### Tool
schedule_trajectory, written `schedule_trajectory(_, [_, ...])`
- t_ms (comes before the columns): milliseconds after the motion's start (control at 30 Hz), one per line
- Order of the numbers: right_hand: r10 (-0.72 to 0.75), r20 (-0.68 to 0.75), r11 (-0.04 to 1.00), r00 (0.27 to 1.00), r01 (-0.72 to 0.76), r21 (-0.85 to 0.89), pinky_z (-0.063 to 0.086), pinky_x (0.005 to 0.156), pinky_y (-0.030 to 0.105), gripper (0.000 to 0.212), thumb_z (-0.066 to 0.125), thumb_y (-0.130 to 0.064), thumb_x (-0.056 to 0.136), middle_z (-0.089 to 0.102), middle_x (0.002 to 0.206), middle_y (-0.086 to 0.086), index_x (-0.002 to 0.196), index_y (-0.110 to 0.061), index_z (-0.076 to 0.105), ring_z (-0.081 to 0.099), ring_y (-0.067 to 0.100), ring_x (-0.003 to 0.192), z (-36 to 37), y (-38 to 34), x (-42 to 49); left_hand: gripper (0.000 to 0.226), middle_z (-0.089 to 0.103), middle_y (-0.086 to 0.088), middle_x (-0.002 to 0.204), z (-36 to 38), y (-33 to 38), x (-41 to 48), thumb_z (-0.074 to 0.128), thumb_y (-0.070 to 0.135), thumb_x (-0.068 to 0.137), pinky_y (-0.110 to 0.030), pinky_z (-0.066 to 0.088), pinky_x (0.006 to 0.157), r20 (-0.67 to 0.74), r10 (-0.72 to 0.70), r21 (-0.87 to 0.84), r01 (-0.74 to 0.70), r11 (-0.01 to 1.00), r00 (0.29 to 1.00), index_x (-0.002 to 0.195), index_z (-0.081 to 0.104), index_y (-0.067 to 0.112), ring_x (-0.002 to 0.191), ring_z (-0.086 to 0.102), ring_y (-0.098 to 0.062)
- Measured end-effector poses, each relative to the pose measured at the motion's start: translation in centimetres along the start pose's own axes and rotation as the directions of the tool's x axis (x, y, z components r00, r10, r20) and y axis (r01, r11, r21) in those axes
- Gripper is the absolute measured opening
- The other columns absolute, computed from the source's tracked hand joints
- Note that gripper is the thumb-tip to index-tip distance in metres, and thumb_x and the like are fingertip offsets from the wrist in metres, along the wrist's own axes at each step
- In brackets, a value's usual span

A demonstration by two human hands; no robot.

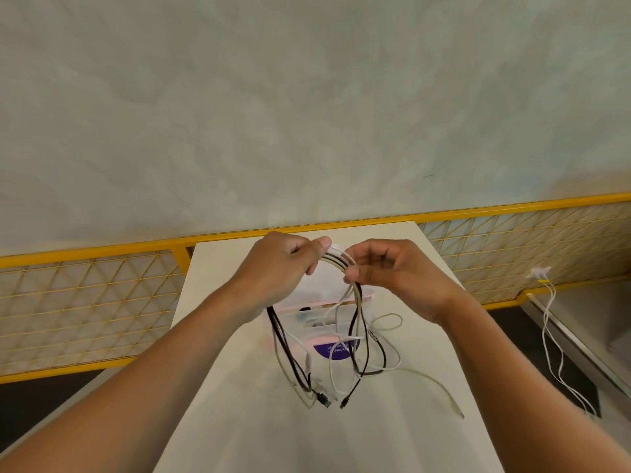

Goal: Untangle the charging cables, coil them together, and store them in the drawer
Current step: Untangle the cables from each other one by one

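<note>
White table (239, 421) is filling the lower centre, yellow mesh rail (85, 302) behind. Left hand (283, 264) and right hand (392, 268) are pinching black and white cables (336, 262) mid-frame, partly hiding a drawer box (327, 298).

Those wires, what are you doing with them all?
A person holds a bunch of black and white charging cables up over a white table. The left hand and the right hand both pinch the top of the bunch. The loose ends hang down in loops, and their plugs rest on the table, so the coil is not finished. Behind the loops stands a small pink and clear drawer box, where the cables will go.
</note>
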State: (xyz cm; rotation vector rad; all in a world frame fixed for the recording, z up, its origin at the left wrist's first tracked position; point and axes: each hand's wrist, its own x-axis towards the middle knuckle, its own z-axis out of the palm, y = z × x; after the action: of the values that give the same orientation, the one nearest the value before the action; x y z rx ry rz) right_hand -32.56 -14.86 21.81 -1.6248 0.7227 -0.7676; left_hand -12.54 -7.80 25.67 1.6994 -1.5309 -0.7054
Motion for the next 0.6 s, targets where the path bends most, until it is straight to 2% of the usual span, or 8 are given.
schedule_trajectory(133, [-0.012,-0.046,1.0,0.999,0.012,-0.014,0.052,0.072,0.028,0.004,0.073,-0.004,0.088,0.07,0.078,0.008,0.09,-0.007,0.074,0.065,0.019,0.073,-0.4,-0.2,0.0,0.054,0.033,-0.006,0.062,-0.6,-0.2,-0.1,0.055,0.052,0.095,-0.03,0.029,0.061,0.017,-0.014,0.005,0.014,1.0,1.0,0.058,0.053,0.012,0.055,0.029,-0.018])
schedule_trajectory(233, [-0.019,-0.059,0.999,0.998,0.016,-0.039,0.049,0.07,0.024,0.009,0.071,-0.005,0.09,0.067,0.072,0.007,0.084,-0.011,0.073,0.062,0.018,0.07,-0.5,-0.4,-0.1,0.055,0.031,-0.002,0.058,-0.7,-0.3,-0.4,0.054,0.054,0.094,-0.027,0.027,0.057,0.02,-0.027,0.036,0.026,0.999,0.999,0.058,0.053,0.014,0.051,0.028,-0.015])
schedule_trajectory(300, [-0.019,-0.087,1.0,0.996,0.017,-0.02,0.05,0.073,0.026,0.01,0.07,-0.008,0.09,0.067,0.073,0.006,0.082,-0.013,0.072,0.062,0.018,0.072,-0.4,-0.5,0.0,0.055,0.03,-0.002,0.057,-0.9,-0.4,-0.5,0.054,0.054,0.094,-0.026,0.026,0.054,0.022,-0.025,0.045,0.024,0.999,0.999,0.058,0.053,0.013,0.048,0.027,-0.012])
schedule_trajectory(400, [0.0,-0.147,0.996,0.989,0.012,0.085,0.048,0.079,0.037,0.015,0.068,-0.025,0.085,0.063,0.071,0.003,0.075,-0.015,0.071,0.058,0.022,0.074,-0.3,-0.5,0.2,0.056,0.035,-0.008,0.063,-1.4,-0.8,-0.5,0.055,0.054,0.094,-0.029,0.028,0.06,0.016,-0.03,0.023,0.029,0.999,0.999,0.057,0.052,0.012,0.061,0.042,-0.015])
schedule_trajectory(467, [0.008,-0.16,0.991,0.987,0.014,0.134,0.045,0.078,0.038,0.019,0.067,-0.027,0.085,0.057,0.067,0.002,0.07,-0.016,0.068,0.053,0.023,0.073,-0.3,-0.5,0.3,0.057,0.036,-0.01,0.066,-1.5,-0.9,-0.5,0.056,0.054,0.094,-0.031,0.03,0.063,0.009,-0.033,0.014,0.033,0.999,0.999,0.057,0.052,0.01,0.067,0.044,-0.018])
schedule_trajectory(600, [0.001,-0.187,0.99,0.982,0.026,0.141,0.041,0.074,0.033,0.021,0.068,-0.028,0.083,0.051,0.066,0.008,0.071,-0.011,0.066,0.049,0.023,0.07,-0.1,-0.9,0.4,0.056,0.032,-0.003,0.058,-1.4,-0.8,-0.7,0.056,0.052,0.094,-0.028,0.029,0.058,-0.005,-0.037,0.022,0.037,0.999,0.999,0.059,0.052,0.009,0.051,0.029,-0.013])
